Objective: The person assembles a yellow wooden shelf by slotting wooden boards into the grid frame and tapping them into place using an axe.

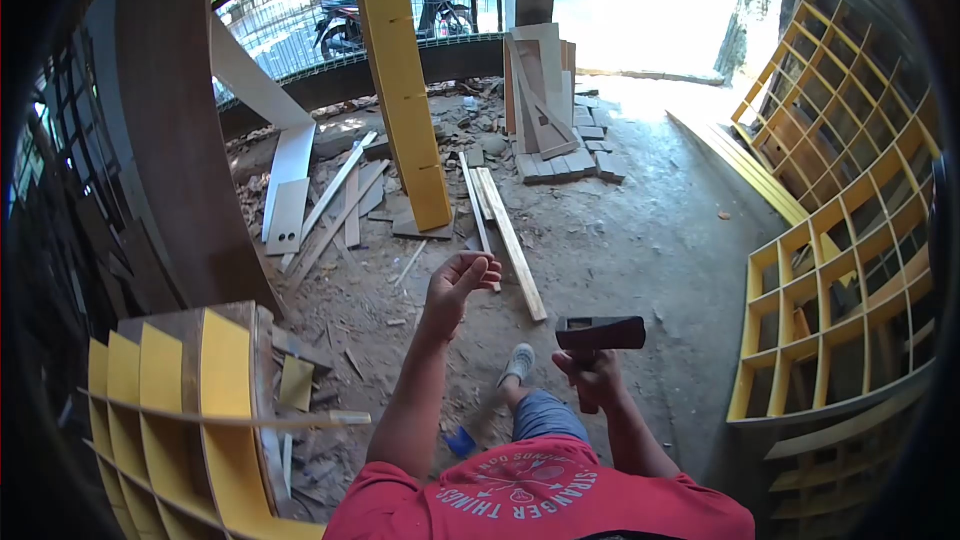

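Note:
My left hand [464, 285] is raised in front of me, its fingers curled in toward the thumb. Whether something small sits between the fingertips is too small to tell. Lower and to the right, my right hand [594, 378] grips the handle of a dark-headed tool [601, 333] that looks like a hatchet or hammer. The tool's head is above the hand, lying crosswise. Loose wooden strips [510, 245] rest on the dirt floor beyond my left hand.
A yellow slatted frame [230, 370] stands at the lower left, with a strip jutting toward my left arm. Yellow grid frames [835, 285] lean at the right. A yellow post [403, 90] rises ahead. Scrap boards [290, 195] and stacked bricks [555, 166] lie beyond.

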